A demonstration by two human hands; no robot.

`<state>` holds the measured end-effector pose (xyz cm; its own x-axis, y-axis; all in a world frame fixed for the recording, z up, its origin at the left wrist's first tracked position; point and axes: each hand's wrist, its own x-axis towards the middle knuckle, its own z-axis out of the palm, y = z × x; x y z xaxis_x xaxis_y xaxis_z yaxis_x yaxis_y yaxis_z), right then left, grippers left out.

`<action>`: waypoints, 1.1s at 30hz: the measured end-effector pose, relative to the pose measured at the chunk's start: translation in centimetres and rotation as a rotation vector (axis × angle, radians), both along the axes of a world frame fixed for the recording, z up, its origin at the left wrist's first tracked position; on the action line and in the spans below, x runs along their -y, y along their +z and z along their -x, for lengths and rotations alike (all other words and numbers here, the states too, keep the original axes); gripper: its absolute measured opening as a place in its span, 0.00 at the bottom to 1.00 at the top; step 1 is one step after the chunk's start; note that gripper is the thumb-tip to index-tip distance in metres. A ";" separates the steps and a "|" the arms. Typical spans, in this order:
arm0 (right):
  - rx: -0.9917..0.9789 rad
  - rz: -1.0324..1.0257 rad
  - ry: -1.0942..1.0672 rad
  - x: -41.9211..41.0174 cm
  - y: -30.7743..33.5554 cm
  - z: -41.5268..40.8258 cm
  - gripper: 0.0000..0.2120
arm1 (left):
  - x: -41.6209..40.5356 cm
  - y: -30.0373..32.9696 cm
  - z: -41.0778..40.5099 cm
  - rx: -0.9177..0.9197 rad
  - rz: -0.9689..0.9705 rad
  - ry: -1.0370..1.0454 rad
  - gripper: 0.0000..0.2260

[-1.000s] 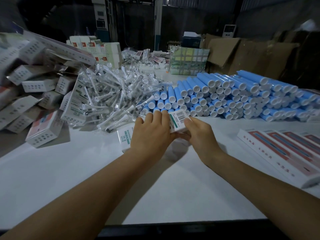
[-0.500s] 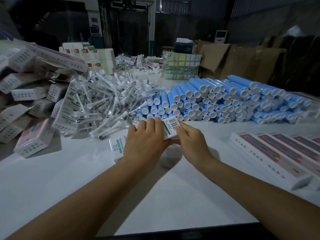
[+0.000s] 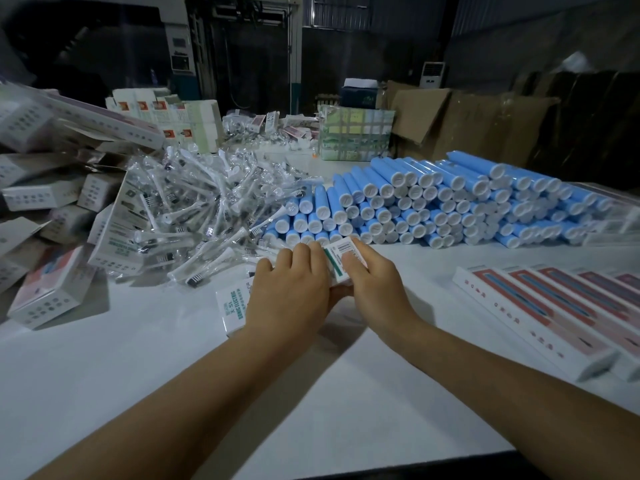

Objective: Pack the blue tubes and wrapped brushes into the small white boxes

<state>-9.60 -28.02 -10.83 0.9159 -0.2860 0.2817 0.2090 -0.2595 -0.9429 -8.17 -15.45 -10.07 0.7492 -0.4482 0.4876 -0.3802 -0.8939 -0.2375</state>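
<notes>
Both hands — left, right — gripped one box, fingers curled round it, apparently to close it.

Both hands, left hand and right hand, gripping small white box, blue tubes behind, wrapped brushes left

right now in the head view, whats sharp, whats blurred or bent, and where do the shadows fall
Head view: the left hand, right hand and the small white box they hold are sharp; the blue tubes read clearly; the boxes at far left smear and bend with wide-angle distortion; the background is dim; the arms cast soft shadows on the white table.
</notes>
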 end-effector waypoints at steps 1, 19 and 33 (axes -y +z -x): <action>0.014 -0.113 0.052 -0.1 0.3 0.1 0.16 | 0.1 0.3 -0.2 -0.014 0.051 -0.010 0.34; 0.128 0.386 0.096 -1.0 0.3 0.4 0.26 | -1.0 2.1 -2.0 -0.833 1.950 -0.303 0.17; -0.156 1.293 -0.481 8.9 1.3 11.9 0.20 | -1.7 -0.7 -4.0 -0.854 1.542 -0.232 0.11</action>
